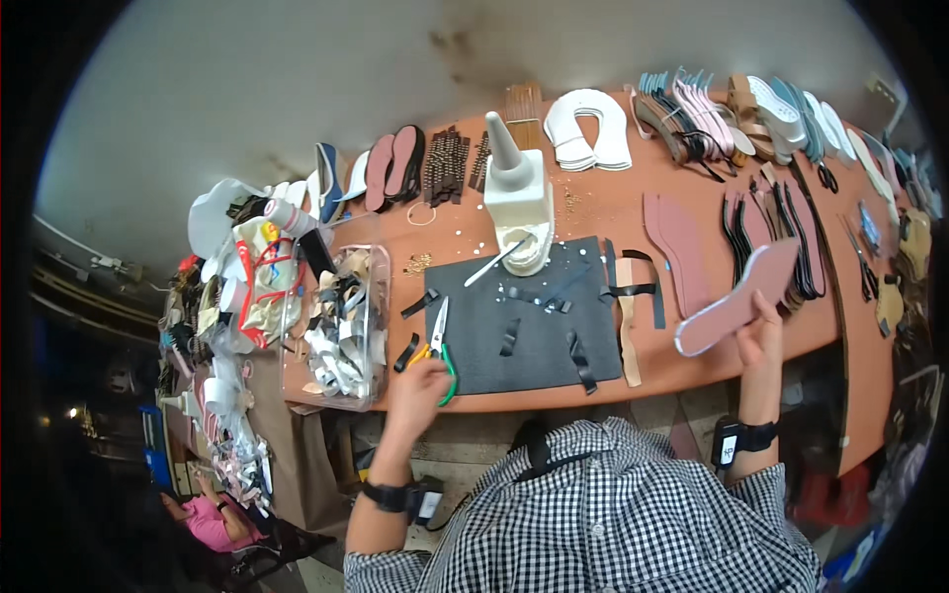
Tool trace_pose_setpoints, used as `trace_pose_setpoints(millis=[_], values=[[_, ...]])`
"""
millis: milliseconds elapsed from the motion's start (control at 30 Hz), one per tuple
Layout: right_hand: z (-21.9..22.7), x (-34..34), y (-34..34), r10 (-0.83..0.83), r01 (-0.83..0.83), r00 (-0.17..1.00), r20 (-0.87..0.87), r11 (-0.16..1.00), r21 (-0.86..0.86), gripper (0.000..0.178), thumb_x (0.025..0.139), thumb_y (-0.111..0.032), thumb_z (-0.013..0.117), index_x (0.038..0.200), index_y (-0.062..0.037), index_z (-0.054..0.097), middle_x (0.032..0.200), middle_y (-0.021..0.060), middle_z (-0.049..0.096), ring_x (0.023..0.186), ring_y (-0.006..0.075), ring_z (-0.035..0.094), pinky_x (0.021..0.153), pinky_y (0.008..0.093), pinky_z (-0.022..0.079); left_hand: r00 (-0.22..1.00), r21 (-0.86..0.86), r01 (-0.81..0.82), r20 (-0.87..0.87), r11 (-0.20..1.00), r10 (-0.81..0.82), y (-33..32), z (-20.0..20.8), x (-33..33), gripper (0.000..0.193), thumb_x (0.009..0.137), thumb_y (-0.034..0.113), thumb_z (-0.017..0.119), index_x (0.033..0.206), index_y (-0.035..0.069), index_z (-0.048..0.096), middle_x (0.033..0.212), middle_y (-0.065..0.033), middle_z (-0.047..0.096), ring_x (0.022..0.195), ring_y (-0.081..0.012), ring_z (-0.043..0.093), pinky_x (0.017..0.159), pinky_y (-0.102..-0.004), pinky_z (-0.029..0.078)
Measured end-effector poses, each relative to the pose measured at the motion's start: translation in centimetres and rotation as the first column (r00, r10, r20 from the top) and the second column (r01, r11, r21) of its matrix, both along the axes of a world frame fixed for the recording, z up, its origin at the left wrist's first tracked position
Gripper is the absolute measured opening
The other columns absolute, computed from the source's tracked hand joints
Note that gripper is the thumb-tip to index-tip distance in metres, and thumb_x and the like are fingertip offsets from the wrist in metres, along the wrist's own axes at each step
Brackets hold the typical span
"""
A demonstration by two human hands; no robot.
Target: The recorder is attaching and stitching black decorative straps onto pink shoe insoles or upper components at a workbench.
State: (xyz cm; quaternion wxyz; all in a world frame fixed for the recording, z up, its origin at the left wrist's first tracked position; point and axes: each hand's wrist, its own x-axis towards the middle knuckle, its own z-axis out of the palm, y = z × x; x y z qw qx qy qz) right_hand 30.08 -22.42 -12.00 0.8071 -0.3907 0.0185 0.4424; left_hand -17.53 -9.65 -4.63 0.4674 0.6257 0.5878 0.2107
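My right hand grips a pink shoe sole with a whitish edge, raised above the right part of the table. At the left edge of a dark grey mat, my left hand is closed at the handles of the scissors, one handle yellow, the other green. Their blades point away from me; my fingers partly cover the handles. Several black strips lie scattered on the mat. Beyond it stands a white cone-topped container with a white-smeared opening, where a white stick leans.
A clear bin of scraps stands at the left. More pink soles and black-edged pieces lie right. Along the wall are sandals, a white U-shaped stack and studded strips. Another person sits at the far lower left.
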Motion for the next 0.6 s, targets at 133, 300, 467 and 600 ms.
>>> trace_pose_setpoints(millis=[133, 300, 467, 600], values=[[-1.1, 1.2, -4.7, -0.226, 0.227, 0.974, 0.018, 0.973, -0.039, 0.038, 0.082, -0.007, 0.058, 0.118, -0.0031, 0.047, 0.112, 0.0082, 0.055, 0.105, 0.0214, 0.05, 0.096, 0.0376, 0.038, 0.991, 0.033, -0.131, 0.019, 0.991, 0.13, 1.3, -1.6, -7.3, 0.015, 0.078, 0.001, 0.059, 0.091, -0.006, 0.059, 0.078, -0.0035, 0.06, 0.07, -0.0077, 0.056, 0.064, -0.0198, 0.046], [-3.4, 0.6, -7.4, -0.095, 0.094, 0.995, -0.031, 0.994, -0.047, 0.032, 0.085, -0.011, 0.056, 0.116, -0.0024, 0.049, 0.111, 0.0092, 0.056, 0.105, 0.0218, 0.051, 0.096, 0.0375, 0.037, 0.968, 0.223, -0.046, -0.232, 0.974, 0.099, 2.4, -0.5, -11.4, 0.019, 0.075, 0.008, 0.062, 0.09, -0.003, 0.06, 0.077, -0.0126, 0.062, 0.069, -0.0182, 0.06, 0.064, -0.0281, 0.047], [0.1, -2.6, -4.2, -0.197, 0.197, 0.98, -0.021, 0.98, -0.027, 0.031, 0.085, -0.011, 0.057, 0.114, -0.0011, 0.05, 0.111, 0.0096, 0.057, 0.106, 0.0222, 0.051, 0.096, 0.0379, 0.038, 0.789, 0.272, 0.151, -0.612, 0.95, 0.05, 6.6, 1.7, -17.1, 0.025, 0.072, 0.016, 0.062, 0.09, -0.001, 0.062, 0.083, -0.0195, 0.061, 0.08, -0.0338, 0.059, 0.07, -0.0397, 0.047], [3.3, -5.6, -1.1, -0.235, 0.235, 0.971, 0.034, 0.972, -0.014, 0.03, 0.086, -0.008, 0.055, 0.114, -0.0006, 0.05, 0.109, 0.0101, 0.058, 0.103, 0.0221, 0.053, 0.093, 0.0384, 0.041, 0.743, 0.247, 0.174, -0.669, 0.953, 0.038, 10.8, 2.7, -20.8, 0.026, 0.071, 0.017, 0.062, 0.09, 0.0, 0.063, 0.087, -0.021, 0.061, 0.083, -0.035, 0.059, 0.072, -0.0407, 0.047]])
